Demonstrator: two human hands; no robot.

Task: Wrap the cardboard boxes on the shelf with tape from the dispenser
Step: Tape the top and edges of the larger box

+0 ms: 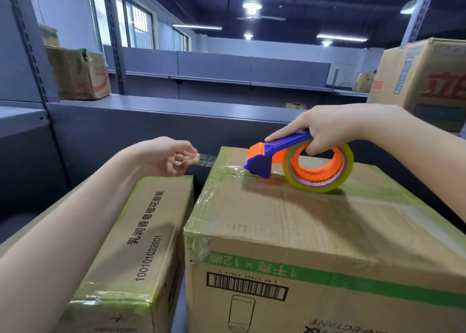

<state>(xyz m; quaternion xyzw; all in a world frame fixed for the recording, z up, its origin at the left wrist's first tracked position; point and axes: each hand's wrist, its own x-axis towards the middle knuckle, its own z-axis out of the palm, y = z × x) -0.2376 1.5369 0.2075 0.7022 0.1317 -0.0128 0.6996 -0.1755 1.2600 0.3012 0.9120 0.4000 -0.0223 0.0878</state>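
I see the right hand (327,128) wrapped around the blue and orange tape dispenser (290,161), index finger laid along its handle — the dispenser rests on top of the large cardboard box (290,231) at centre right of the frame. My left hand (169,156), at centre left, pinches the free end of the clear tape (205,160) off that box's far left edge. A narrower box (136,244) stands just beside it, lower left.
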